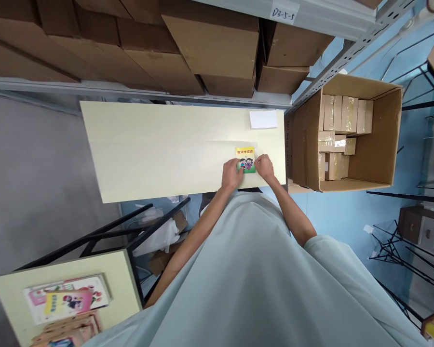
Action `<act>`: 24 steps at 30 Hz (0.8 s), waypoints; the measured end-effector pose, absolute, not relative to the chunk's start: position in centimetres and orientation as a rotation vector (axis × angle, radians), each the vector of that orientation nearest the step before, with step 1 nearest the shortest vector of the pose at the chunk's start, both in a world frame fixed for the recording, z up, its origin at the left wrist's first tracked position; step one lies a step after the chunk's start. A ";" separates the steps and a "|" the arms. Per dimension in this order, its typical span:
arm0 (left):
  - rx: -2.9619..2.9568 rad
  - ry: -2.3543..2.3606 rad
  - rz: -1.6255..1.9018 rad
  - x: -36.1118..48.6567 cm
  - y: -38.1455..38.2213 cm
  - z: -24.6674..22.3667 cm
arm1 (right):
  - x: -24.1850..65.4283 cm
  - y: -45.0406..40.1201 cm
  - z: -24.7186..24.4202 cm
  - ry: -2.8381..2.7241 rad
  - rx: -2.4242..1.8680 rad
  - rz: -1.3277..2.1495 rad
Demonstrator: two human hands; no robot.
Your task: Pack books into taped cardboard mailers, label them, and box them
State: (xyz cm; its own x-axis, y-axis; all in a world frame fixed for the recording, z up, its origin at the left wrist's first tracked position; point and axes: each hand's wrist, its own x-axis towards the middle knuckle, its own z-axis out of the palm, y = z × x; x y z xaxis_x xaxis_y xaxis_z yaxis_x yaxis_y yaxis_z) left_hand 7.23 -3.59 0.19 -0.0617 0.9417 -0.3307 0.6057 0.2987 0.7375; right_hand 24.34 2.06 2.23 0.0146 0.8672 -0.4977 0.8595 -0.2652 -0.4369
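Left hand: The left hand is placed at the left edge of the booklet, with the thumb over its cover. The fingers are bent; whether the edge is pinched cannot be told.
Right hand: The right hand is curled narrow, close to the right edge of the booklet. Whether this edge is touched cannot be told.
Booklet: It is laid flat between the two hands, toward the right end of the surface. Two cartoon children are printed on its yellow and green cover, under red characters.
Surface: It is pale and long, and its left part is left bare.
Paper: A white paper is placed beyond the booklet, near the far edge.
Carton: A big open carton is seen just beside the right end. Small boxes, some taped, are packed inside.
Side table: On the side table, at the lower left, books are piled.
Shelf: Brown boxes are held on the metal shelf, which is marked "D3-5-5".
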 end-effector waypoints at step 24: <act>0.874 2.070 0.620 -0.4 -3.5 -0.5 | 18.4 0.8 1.1 -1.636 -1.933 1.529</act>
